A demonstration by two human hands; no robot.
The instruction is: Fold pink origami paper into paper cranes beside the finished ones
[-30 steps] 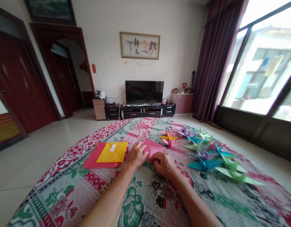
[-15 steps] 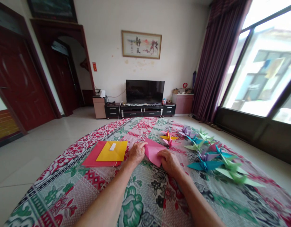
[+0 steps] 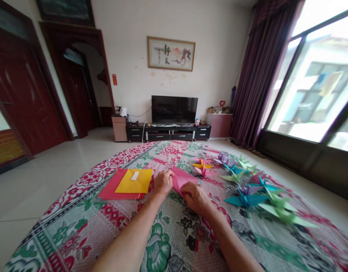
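Pink paper point(image 3: 188, 176) sits between left hand point(image 3: 163, 184) and right hand point(image 3: 196, 197), over counter point(image 3: 97, 230). 1 corner points away, another right; long axis unclear. Left grip pinches left edge, right grip near edge. Yellow paper point(image 3: 133, 186) overlaps red paper point(image 3: 110, 187).

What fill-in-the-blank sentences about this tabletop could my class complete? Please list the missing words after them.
1. The left hand and the right hand both touch paper that is coloured ____.
2. The small white label lies on something coloured ____.
3. Most of the folded paper birds lie on the person's ____ side.
4. On the wall, a framed picture hangs above a black-screened ____.

Missing words: pink; yellow; right; television.
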